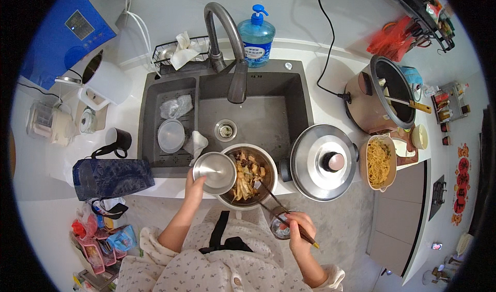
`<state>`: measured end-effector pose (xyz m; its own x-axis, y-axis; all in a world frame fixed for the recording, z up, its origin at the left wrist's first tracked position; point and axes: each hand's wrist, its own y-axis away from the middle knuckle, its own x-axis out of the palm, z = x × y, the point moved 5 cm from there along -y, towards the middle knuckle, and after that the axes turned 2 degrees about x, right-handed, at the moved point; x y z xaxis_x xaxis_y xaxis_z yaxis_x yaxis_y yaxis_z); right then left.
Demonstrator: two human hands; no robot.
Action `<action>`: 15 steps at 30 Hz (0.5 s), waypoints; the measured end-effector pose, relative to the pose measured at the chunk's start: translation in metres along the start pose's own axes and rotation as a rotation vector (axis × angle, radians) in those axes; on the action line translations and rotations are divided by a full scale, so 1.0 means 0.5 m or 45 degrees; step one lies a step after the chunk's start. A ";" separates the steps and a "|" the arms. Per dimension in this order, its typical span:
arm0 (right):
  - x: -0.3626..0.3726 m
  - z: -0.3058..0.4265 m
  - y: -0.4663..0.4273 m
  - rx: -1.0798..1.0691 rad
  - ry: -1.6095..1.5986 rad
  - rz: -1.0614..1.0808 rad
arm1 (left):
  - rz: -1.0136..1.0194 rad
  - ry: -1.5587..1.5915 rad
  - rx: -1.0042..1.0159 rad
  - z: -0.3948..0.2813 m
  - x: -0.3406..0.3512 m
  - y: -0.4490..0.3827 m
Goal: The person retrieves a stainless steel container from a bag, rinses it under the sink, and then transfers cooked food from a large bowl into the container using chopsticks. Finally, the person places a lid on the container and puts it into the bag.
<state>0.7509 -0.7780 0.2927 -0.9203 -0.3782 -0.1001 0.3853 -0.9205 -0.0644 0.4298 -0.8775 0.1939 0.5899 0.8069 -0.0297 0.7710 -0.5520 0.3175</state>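
My left hand [193, 187] grips a small stainless steel bowl [215, 173] by its rim, thumb on the inside. The bowl overlaps the left side of a larger steel bowl [276, 168] at the sink's front edge. Cooked food in brown and yellow pieces [248, 176] fills part of that larger bowl. A pair of dark chopsticks [277, 212] is held in my right hand [301, 232]. Their tips are apart and reach into the food, where a small pale piece lies by one tip.
A grey double sink [255, 117] with a tall faucet [228, 32] lies ahead. Right of the bowl is a metal lidded pan [323, 162]; beyond it are a container of noodles [378, 162] and an electric cooker [368, 102]. A dark blue bag [112, 179] sits at left.
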 end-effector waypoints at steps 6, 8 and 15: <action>0.029 0.030 0.013 -0.009 0.000 -0.051 | -0.012 -0.001 -0.022 -0.006 0.000 0.007; 0.042 0.026 0.006 0.010 0.035 -0.040 | 0.005 -0.017 -0.023 -0.009 0.003 0.006; 0.086 0.007 -0.026 -0.209 0.064 0.075 | -0.007 -0.060 -0.014 -0.013 0.004 0.007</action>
<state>0.7060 -0.7828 0.2928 -0.8929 -0.4217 -0.1576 0.4479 -0.8671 -0.2179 0.4322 -0.8766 0.2010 0.5967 0.7989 -0.0758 0.7717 -0.5453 0.3273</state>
